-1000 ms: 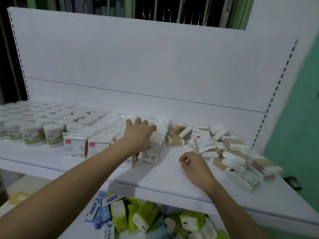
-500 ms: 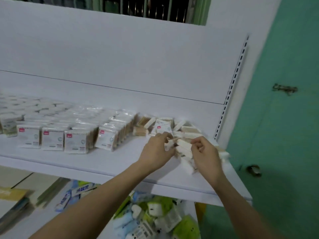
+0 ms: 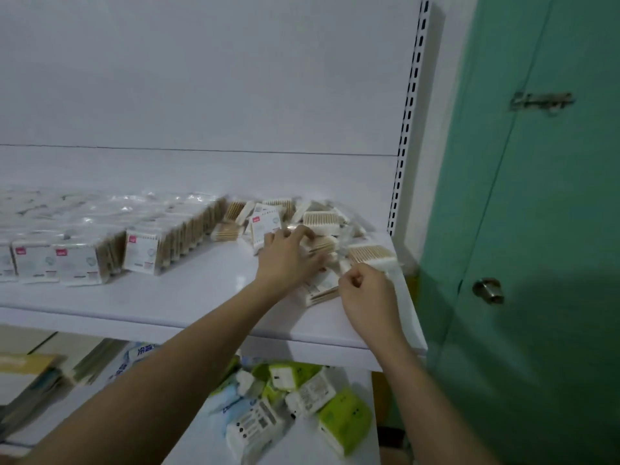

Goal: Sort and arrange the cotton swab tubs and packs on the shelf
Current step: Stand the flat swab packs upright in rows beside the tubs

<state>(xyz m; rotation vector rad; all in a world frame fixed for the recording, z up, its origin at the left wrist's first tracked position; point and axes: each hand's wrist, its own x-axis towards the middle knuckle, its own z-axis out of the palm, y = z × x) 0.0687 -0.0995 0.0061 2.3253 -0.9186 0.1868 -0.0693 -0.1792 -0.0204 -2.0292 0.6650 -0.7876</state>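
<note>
Two hands worked our loose heap of packs (image 3: pixel 322 229), right of the standing rows (image 3: pixel 161 239): left hand (image 3: pixel 288 256) spread flat on it, right hand (image 3: pixel 365 290) curled, contents hidden. A careless sweep, we judged, could push packs off the shelf (image 3: pixel 201 297) edge.

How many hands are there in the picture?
2. The left hand lies with spread fingers on the loose swab packs at the right end of the shelf. The right hand, fingers curled, is just right of it, nearer the front. None seem hidden.
</note>
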